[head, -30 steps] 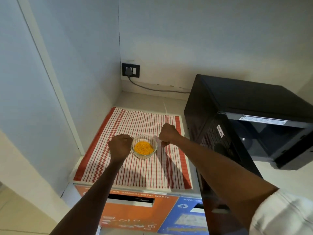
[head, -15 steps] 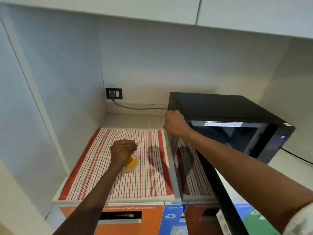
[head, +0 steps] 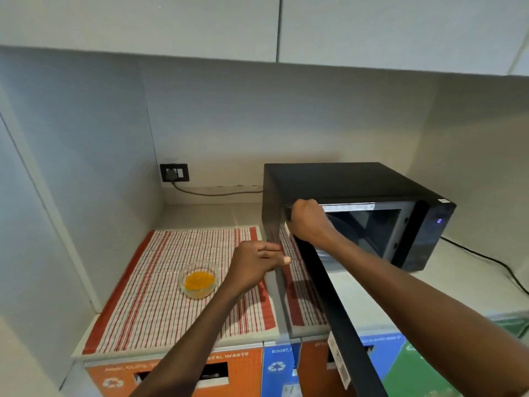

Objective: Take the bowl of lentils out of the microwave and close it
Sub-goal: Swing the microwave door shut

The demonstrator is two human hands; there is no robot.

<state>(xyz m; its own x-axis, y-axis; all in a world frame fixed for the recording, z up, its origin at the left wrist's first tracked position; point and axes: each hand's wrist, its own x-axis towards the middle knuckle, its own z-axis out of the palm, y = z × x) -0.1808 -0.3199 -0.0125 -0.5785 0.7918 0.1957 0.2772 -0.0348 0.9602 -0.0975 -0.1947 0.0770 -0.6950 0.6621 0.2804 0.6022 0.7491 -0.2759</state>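
Observation:
The small glass bowl of orange lentils (head: pixel 199 279) stands on a red-striped cloth (head: pixel 154 313), left of the black microwave (head: pixel 343 179). The microwave door (head: pixel 346 333) is open and swings out toward me; its glossy face mirrors the cloth. My right hand (head: pixel 307 223) is closed over the door's top edge near the hinge. My left hand (head: pixel 253 265) hovers right of the bowl, clear of it, with fingers loosely curled and a fingertip against the door's outer face. It holds nothing. The microwave cavity looks dark.
A wall socket (head: pixel 174 172) with a plugged grey cable sits at the back. Side wall panels close the alcove on the left. Upper cabinets (head: pixel 257 24) hang overhead. Orange, blue and green waste bins (head: pixel 243 365) are below the counter. A black cable (head: pixel 486 259) trails right of the microwave.
Both hands let go of the bowl on the cloth. My right hand went to the door's top edge. My left hand moved right to the door face. The view tilted upward.

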